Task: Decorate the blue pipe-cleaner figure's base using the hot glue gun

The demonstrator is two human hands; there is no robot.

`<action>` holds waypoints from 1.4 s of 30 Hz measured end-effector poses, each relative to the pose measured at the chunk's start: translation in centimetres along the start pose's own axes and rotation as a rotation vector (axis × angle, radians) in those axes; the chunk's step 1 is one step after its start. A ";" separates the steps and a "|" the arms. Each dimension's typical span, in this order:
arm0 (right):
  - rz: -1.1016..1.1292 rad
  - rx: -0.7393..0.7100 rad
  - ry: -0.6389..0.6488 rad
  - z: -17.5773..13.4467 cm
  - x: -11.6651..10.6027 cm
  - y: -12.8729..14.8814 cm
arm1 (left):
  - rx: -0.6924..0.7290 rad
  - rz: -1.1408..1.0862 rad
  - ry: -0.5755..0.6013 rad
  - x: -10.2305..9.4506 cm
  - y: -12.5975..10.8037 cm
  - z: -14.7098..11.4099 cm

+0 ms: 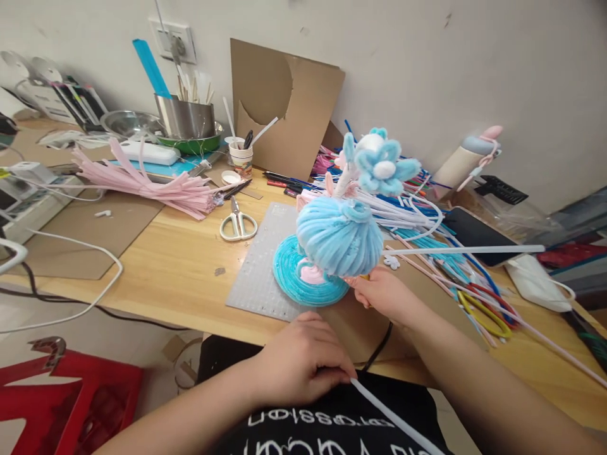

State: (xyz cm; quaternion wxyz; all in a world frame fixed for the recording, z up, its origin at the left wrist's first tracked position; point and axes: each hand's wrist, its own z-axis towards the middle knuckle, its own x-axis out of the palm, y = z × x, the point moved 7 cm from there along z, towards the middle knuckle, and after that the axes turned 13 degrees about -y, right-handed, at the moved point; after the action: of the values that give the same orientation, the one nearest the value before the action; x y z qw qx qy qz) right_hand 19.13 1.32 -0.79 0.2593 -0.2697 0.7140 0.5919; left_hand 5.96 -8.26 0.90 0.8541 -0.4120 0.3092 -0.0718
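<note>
The person's left hand (pixel 308 360) pinches the end of a white strip (pixel 393 414) between thumb and fingers. The right hand (pixel 386 294) has its fingers at the lower edge of a pleated blue dome (pixel 339 237); how firmly they close there cannot be told. A fuzzy flower (pixel 384 169) rises above the dome, beyond the right fingers; a round blue base (pixel 283 272) lies just left of them on a gray mat (pixel 258 284).

Well beyond the left fingers, a metal pot (pixel 184 120) holds thin sticks (pixel 192 88) and a flat blue strip (pixel 150 66), with a green bowl (pixel 208 142) at its foot. Nearer, a paper cup (pixel 243 165) holds white rods and a black-handled tool.

The wooden tabletop (pixel 190 265) spreads beyond both hands' fingers, against a pale wall (pixel 403 50) where cardboard (pixel 315 107) leans. A red stool (pixel 95 392) stands on the floor, left of the left fingers.
</note>
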 end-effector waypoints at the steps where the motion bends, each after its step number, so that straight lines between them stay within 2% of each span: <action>1: -0.021 -0.011 0.002 0.0 0.0 0.1 | 0.006 0.005 -0.001 0.0 0.0 0.0; 11: -0.102 -0.076 0.006 -0.6 0.5 0.5 | 0.043 0.009 -0.012 0.1 0.2 -0.5; 16: -0.010 -0.060 0.053 -0.5 0.8 -0.5 | 0.064 0.013 -0.029 -0.2 0.0 -0.5; 18: 0.012 -0.062 0.015 -0.3 0.5 -0.8 | 0.073 0.016 -0.034 -0.2 0.0 -0.4; 22: -0.083 -0.052 -0.073 -0.2 0.0 -0.9 | 0.079 0.021 -0.044 -0.2 -0.1 -0.5; 28: -0.210 -0.110 -0.145 -0.7 -0.4 1.0 | 0.093 0.025 -0.037 -0.1 -0.1 -0.7; 36: -0.310 -0.186 -0.157 -0.9 -0.4 1.6 | 0.086 0.027 -0.034 -0.1 0.1 -0.7; 42: -0.294 -0.238 -0.141 -1.2 -0.2 1.9 | 0.084 0.025 -0.034 -0.1 0.1 -0.7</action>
State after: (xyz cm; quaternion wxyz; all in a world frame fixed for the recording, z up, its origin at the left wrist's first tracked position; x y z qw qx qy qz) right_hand 17.92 0.40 0.85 0.3585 -0.3579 0.5719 0.6452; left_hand 5.47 -8.64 0.51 0.8767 -0.3730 0.2964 -0.0671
